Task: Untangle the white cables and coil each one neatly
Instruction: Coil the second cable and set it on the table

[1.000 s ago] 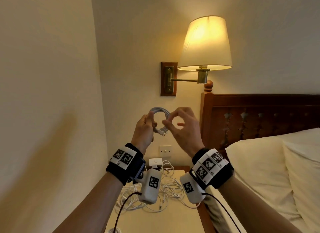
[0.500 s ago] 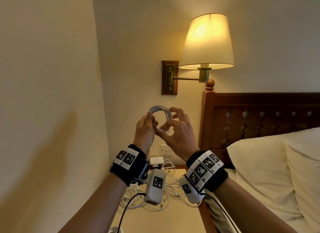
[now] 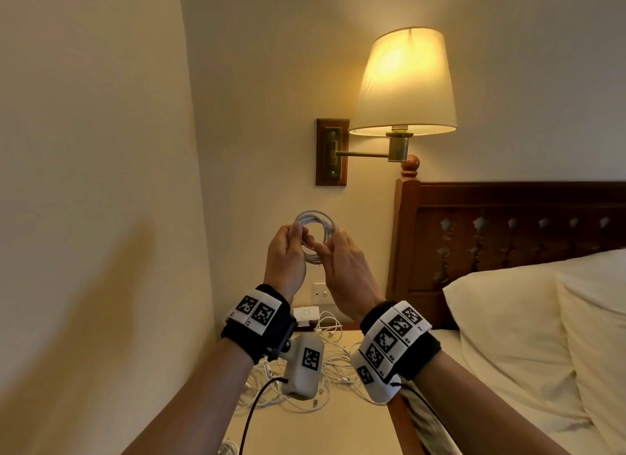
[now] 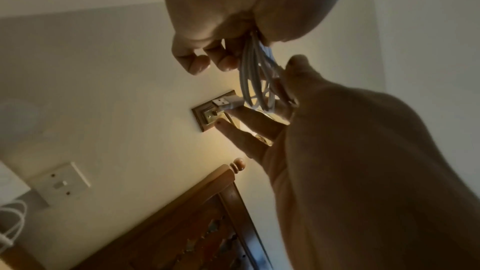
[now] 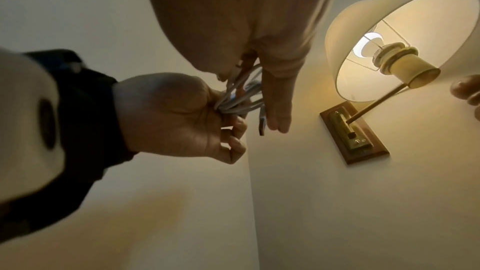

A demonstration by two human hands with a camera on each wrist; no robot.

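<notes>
Dim, warm-toned throughout; sole visible source the lit lamp (image 3: 403, 81) on the far wall (image 3: 271, 81), casting a yellow pool there. Broad soft shadows across the left wall (image 3: 95, 217). Head view sharp, bent at edges. Wrist views noisy, strongly distorted; bulb (image 5: 370, 43) blown out, near hand surfaces dark and out of focus at top.

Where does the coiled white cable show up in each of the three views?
Head: coiled white cable centre, held up between both hands.
Left wrist: upper centre, hanging from the left hand's fingers.
Right wrist: centre, bunched between both hands.
Shared landmark: the wall lamp's wooden mounting plate.
</notes>
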